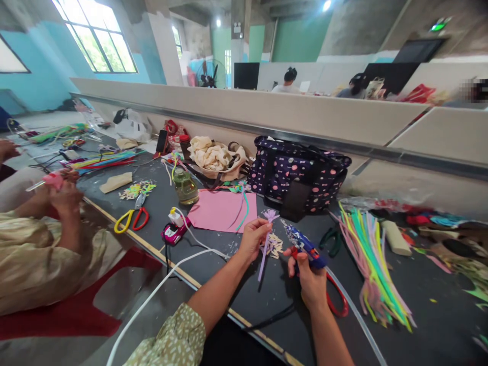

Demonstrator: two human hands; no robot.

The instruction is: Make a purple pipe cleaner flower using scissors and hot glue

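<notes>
My left hand pinches a lilac fuzzy stem, which looks like a pipe cleaner, with a frilled flower-like top. In my right hand is a blue glue gun, its nozzle pointing up and left, slightly apart from the lilac top. Between the hands lies a small pile of short pale pieces. A red scissor handle shows beside my right wrist, partly hidden by it. Dark green-handled cutters rest just beyond the glue gun.
Several coloured fuzzy stems lie at right. Behind are a pink sheet, a patterned bag and a jar. A white cable crosses the table's front edge. At left, a co-worker's hands hold something pink near scissors.
</notes>
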